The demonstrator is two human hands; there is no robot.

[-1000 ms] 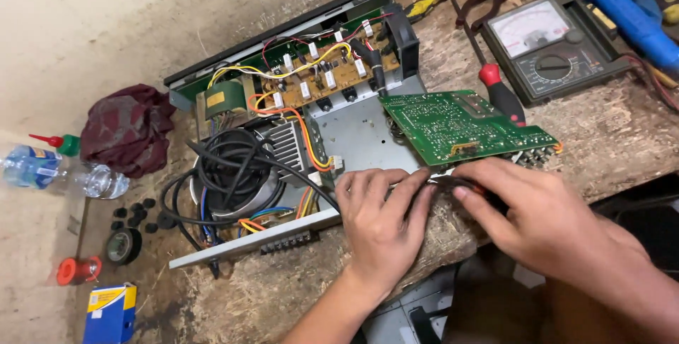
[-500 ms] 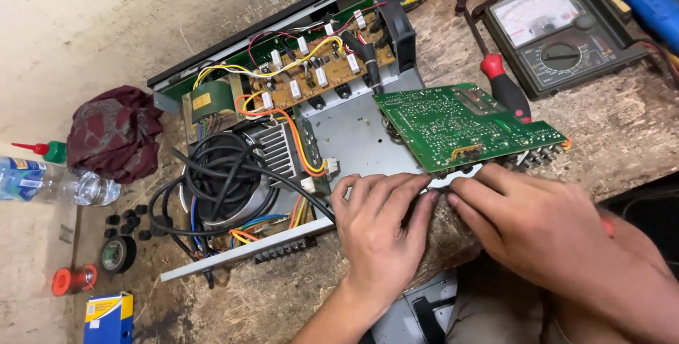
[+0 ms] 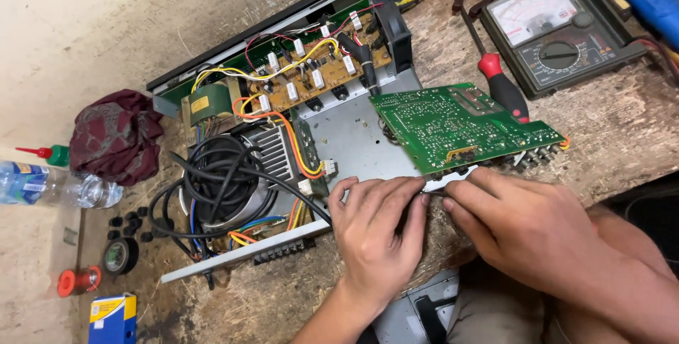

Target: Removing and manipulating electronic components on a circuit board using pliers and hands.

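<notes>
An opened electronic chassis (image 3: 353, 139) lies on a worn wooden bench, with a brown circuit board, a transformer, a heatsink and a coil of black cable (image 3: 219, 188) inside. A green circuit board (image 3: 460, 125) is tipped up over its right side, solder side up. My left hand (image 3: 375, 234) and my right hand (image 3: 523, 220) meet at the board's near edge. Their fingertips pinch a thin pale strip (image 3: 442, 183) that runs along that edge.
An analog multimeter (image 3: 559, 33) sits at the back right, a red-handled screwdriver (image 3: 498, 86) beside it. On the left lie a dark red cloth (image 3: 117, 135), a plastic bottle (image 3: 49, 185), black tape roll (image 3: 120, 255), an orange spool (image 3: 78, 280) and a blue-yellow box (image 3: 113, 319).
Both hands stay at the board's near edge with little movement. The view has shifted slightly, so everything sits a bit lower and to the right in frame.
</notes>
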